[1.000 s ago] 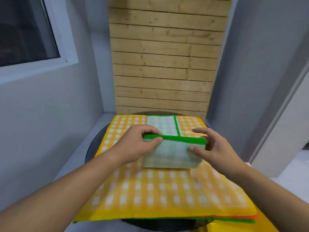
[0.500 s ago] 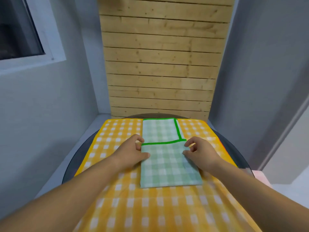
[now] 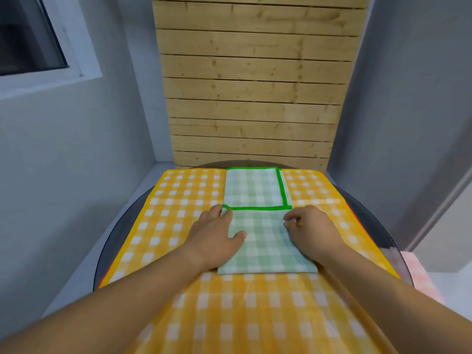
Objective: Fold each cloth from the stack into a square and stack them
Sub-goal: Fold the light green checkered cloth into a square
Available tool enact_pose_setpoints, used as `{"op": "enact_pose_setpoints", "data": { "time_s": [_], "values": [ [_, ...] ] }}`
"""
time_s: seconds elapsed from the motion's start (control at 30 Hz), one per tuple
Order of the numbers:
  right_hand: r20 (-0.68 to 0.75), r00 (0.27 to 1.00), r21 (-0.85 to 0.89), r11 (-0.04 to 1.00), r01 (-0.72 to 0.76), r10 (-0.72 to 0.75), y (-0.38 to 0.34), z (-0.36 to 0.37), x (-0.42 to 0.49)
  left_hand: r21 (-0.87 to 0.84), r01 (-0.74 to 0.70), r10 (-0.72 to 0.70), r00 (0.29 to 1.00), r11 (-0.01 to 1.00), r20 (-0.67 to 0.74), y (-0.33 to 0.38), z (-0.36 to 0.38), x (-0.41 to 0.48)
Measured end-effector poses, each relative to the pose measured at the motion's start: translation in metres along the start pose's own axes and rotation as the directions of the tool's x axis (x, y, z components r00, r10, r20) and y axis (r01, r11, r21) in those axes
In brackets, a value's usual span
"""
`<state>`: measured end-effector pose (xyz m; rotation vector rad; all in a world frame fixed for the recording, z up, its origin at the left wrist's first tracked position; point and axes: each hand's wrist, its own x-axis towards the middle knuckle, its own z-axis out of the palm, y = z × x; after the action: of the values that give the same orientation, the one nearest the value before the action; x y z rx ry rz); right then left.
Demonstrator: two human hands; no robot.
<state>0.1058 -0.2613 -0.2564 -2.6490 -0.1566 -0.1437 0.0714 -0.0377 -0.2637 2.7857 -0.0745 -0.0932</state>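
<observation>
**Green cloth mid-fold, yellow stack waiting beneath**

On the round table, the yellow stack of unfolded cloths, apparently all left to do. Pressing flat-fingered with the left hand on the left edge of the green cloth, laid lengthwise atop that stack. Folded narrow, yet oblong rather than square; likely one more fold needed. Curling the right hand at its right edge; pinching or merely touching, cannot tell.
</observation>
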Motion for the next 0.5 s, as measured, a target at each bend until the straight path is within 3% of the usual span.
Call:
{"op": "enact_pose_setpoints", "data": {
  "time_s": [0.17, 0.37, 0.5],
  "values": [
    [0.056, 0.998, -0.017, 1.0, 0.006, -0.005, -0.002, 0.0, -0.006, 0.079, 0.007, -0.008, 1.0, 0.997, 0.008, 0.003, 0.004, -0.004],
    [0.192, 0.981, -0.057, 0.998, -0.01, 0.021, -0.009, -0.014, -0.022, -0.162, -0.003, -0.013, 0.995, 0.987, -0.099, 0.011, -0.007, -0.025],
    [0.263, 0.963, -0.157, 0.982, 0.108, -0.064, -0.01, -0.026, -0.043, -0.042, -0.091, 0.087, 0.991, 0.995, -0.1, 0.014, -0.008, -0.049]
  ]
}}
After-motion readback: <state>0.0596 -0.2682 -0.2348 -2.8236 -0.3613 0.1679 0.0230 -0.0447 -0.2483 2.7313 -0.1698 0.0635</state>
